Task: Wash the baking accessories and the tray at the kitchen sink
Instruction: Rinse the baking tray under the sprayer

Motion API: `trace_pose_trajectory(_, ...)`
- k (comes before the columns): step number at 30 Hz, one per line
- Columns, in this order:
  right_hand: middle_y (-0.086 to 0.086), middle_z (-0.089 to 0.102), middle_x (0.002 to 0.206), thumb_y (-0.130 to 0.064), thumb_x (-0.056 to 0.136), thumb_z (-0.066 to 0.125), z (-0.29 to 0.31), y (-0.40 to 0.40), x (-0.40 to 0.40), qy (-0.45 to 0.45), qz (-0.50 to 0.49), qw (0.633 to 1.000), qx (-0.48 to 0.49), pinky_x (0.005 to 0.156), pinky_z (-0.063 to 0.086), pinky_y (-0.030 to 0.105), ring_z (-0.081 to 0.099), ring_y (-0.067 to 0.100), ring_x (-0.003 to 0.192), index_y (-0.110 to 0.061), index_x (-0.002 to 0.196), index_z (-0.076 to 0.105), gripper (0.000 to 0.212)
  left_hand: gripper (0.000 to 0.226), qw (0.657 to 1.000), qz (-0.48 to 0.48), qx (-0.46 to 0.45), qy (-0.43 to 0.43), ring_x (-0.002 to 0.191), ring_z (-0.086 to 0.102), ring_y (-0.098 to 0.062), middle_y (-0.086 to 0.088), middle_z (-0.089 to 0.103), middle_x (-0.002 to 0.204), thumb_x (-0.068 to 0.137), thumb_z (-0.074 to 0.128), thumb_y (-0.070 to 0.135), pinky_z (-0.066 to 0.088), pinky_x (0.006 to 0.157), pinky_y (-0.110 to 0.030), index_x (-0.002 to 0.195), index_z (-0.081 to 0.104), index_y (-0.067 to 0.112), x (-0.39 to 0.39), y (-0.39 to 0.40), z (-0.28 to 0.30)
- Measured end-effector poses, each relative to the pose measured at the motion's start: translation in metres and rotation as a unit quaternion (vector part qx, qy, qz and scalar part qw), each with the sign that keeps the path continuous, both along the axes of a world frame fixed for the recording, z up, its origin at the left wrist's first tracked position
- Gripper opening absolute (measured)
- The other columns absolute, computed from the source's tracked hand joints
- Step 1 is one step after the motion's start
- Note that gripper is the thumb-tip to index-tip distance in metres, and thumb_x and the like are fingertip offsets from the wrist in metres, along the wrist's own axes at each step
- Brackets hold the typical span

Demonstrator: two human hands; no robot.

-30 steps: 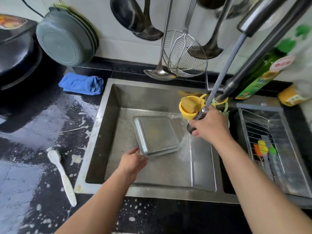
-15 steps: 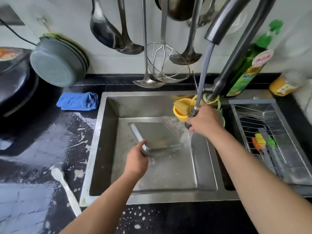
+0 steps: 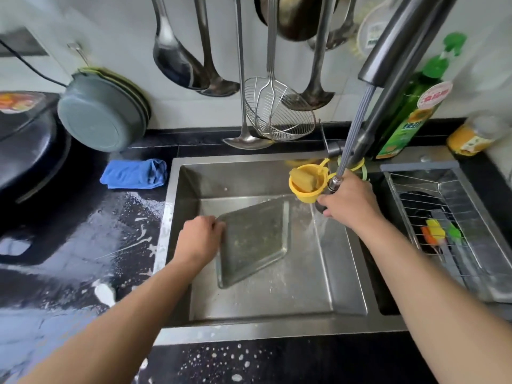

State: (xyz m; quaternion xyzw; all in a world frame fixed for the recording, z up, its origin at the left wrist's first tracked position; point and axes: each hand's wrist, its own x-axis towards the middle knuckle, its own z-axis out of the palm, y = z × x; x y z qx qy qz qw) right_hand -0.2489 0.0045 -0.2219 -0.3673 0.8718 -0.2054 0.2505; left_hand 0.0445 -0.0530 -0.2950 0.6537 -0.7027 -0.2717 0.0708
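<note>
fingers: left hand (image 3: 200, 239) fingers (image 3: 214, 223) curl over the near-left rim of the rectangular stainless-steel baking tray (image 3: 253, 241) and grip it; right hand (image 3: 350, 205) is wrapped round the dark pull-out spray head (image 3: 322, 205) of the tap, its hose running up to the spout.
tray: inside the stainless-steel sink basin (image 3: 277, 297), tipped up on the left hand's side with its inner face showing (specks on that face look like residue or droplets, i cannot tell which); its far right corner sits near the falling water.
water: a stream leaves the spray head and lands on the basin floor just beside the tray's right edge, not squarely on the tray.
step in hand: rinsing the tray, by my reading, with one hand angling it and the other aiming the spray.
next move: likely calls for swinging the spray onto the tray's face, or sliding the tray under the stream, and keeping it tilted so water drains off.
accessories: orange, yellow and green silicone tools (image 3: 439, 234) lie in the wire drying rack (image 3: 454, 217) to the right, well apart from the tray.
nearby: small yellow plastic cup holding a sponge (image 3: 306, 184) hangs at the basin's back edge, just beside the right hand; folded blue cloth (image 3: 135, 174) and a white brush (image 3: 105, 293) on the wet black counter (image 3: 69, 245) to the left.
</note>
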Motion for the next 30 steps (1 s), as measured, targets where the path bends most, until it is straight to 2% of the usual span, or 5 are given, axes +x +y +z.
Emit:
trace_pose_trajectory(3,-0.003,0.073,0.081,-0.028,0.072,0.078,-0.005,-0.014,0.020,-0.047,0.004,0.998,-0.036,0.071,0.063,0.042,0.074,0.022,0.065,-0.032,0.089,0.049,0.035,0.036,0.967,0.127,0.165,0.143,0.055,0.071,-0.031,-0.011,0.064,0.059,0.097,0.066,0.030,0.063,0.067,-0.050,0.073,0.064,0.003,0.021,0.024,-0.035)
trace_pose_trajectory(9,0.012,0.073,0.090,-0.013,0.081,0.080,-0.009,-0.037,0.057,-0.190,0.015,0.979,-0.068,0.063,0.065,0.039,0.074,0.021,0.057,-0.009,0.102,0.059,0.030,0.031,0.915,0.209,0.248,0.241,0.066,0.070,-0.034,-0.022,0.063,0.079,0.102,0.063,0.024,0.063,0.069,-0.058,0.089,0.065,-0.004,0.017,0.033,-0.060)
trace_pose_trajectory(14,0.017,0.071,0.095,-0.009,0.080,0.078,0.000,-0.036,0.082,-0.257,0.024,0.964,-0.061,0.063,0.064,0.039,0.075,0.025,0.061,-0.007,0.106,0.055,0.035,0.031,0.941,0.143,0.235,0.197,0.044,0.061,-0.020,-0.008,0.053,0.063,0.103,0.058,0.024,0.061,0.072,-0.058,0.077,0.062,0.007,0.015,0.028,-0.064)
trace_pose_trajectory(24,0.012,0.072,0.091,-0.010,0.082,0.077,0.016,-0.012,0.097,-0.305,0.066,0.950,-0.022,0.068,0.065,0.045,0.076,0.027,0.065,-0.015,0.101,0.050,0.033,0.031,0.965,0.093,0.180,0.166,0.074,0.069,-0.036,-0.007,0.063,0.073,0.105,0.051,0.020,0.054,0.068,-0.036,0.075,0.058,0.015,-0.021,0.022,-0.050)
trace_pose_trajectory(30,0.009,0.073,0.091,-0.009,0.083,0.078,0.023,0.012,0.079,-0.256,0.062,0.965,0.019,0.066,0.065,0.041,0.076,0.023,0.064,-0.021,0.097,0.052,0.032,0.024,0.925,0.177,0.193,0.277,0.076,0.073,-0.030,-0.009,0.071,0.086,0.107,0.047,0.021,0.063,0.068,-0.041,0.093,0.063,0.010,-0.015,0.018,-0.047)
